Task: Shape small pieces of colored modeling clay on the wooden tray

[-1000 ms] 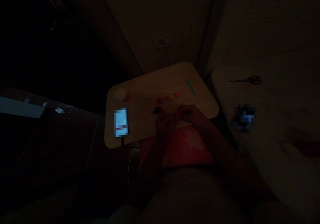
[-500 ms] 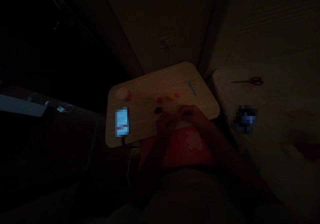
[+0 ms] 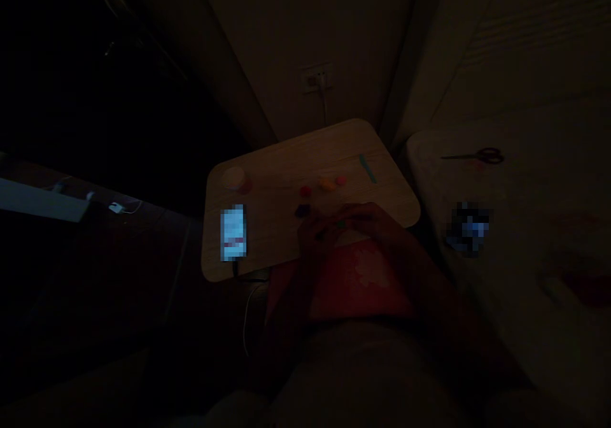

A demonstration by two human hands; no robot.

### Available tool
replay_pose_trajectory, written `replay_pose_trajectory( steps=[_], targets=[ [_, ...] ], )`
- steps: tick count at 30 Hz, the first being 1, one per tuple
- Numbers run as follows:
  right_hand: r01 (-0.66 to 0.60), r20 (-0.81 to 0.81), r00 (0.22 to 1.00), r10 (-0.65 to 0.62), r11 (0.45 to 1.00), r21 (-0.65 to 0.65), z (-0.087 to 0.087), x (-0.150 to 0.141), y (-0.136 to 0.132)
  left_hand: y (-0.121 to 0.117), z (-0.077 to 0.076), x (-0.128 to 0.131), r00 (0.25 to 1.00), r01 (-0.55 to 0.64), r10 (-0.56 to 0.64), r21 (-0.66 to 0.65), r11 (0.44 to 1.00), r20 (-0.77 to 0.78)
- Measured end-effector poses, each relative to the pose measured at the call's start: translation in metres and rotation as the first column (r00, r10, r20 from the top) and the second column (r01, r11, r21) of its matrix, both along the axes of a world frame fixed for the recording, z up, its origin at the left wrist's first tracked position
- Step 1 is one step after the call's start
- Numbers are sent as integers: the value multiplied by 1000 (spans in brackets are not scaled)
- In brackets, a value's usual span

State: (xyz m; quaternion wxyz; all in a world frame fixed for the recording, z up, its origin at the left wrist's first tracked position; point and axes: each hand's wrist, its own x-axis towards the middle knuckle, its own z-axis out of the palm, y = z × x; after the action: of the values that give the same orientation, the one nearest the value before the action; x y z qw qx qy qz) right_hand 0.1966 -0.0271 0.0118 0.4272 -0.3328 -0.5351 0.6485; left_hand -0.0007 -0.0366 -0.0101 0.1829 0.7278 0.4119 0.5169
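Note:
The room is very dark. My left hand (image 3: pixel 316 235) and my right hand (image 3: pixel 370 221) meet over the near edge of a small wooden table (image 3: pixel 286 160), fingers curled together around something tiny I cannot make out. Just beyond my hands lie small coloured lumps: a dark one (image 3: pixel 302 211), a red one (image 3: pixel 305 191), an orange one (image 3: pixel 327 185) and a pink one (image 3: pixel 340 180). A thin teal tool (image 3: pixel 367 167) lies farther back on the right. A red patterned cloth (image 3: pixel 356 281) covers my lap under my wrists.
A lit phone (image 3: pixel 233 232) with a cable lies at the table's left front. A small round pot (image 3: pixel 233 178) stands at the back left. Scissors (image 3: pixel 475 156) rest on the pale bed at right. A wall socket (image 3: pixel 316 79) is behind the table.
My hands have stayed together at the table's near edge, shifting only slightly. The view has barely moved.

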Motion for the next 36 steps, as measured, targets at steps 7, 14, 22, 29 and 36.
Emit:
replay_pose_trajectory(
  steps=[7, 14, 22, 29, 36],
  targets=[
    [-9, -28, 1000, 8, 999, -38, 1, 0, 0, 1, 0, 0, 998, 55, -55, 59, 997, -4],
    [-12, -12, 1000, 11, 1000, -29, 1, -1, 1, -1, 0, 0, 998, 63, -64, 162, 985, 2],
    [1, 5, 1000, -1, 1000, -23, 2, -2, 0, -3, -1, -2, 999, 9, 0, 152, 988, -55],
    [17, 20, 1000, -17, 1000, -12, 4, -3, -1, -4, 5, 1, 1000, 21, -20, 174, 985, -10],
    [-9, 16, 1000, 9, 1000, -14, 4, -2, -1, -1, 0, 1, 999, 23, -27, 170, 985, 22]
  ],
)
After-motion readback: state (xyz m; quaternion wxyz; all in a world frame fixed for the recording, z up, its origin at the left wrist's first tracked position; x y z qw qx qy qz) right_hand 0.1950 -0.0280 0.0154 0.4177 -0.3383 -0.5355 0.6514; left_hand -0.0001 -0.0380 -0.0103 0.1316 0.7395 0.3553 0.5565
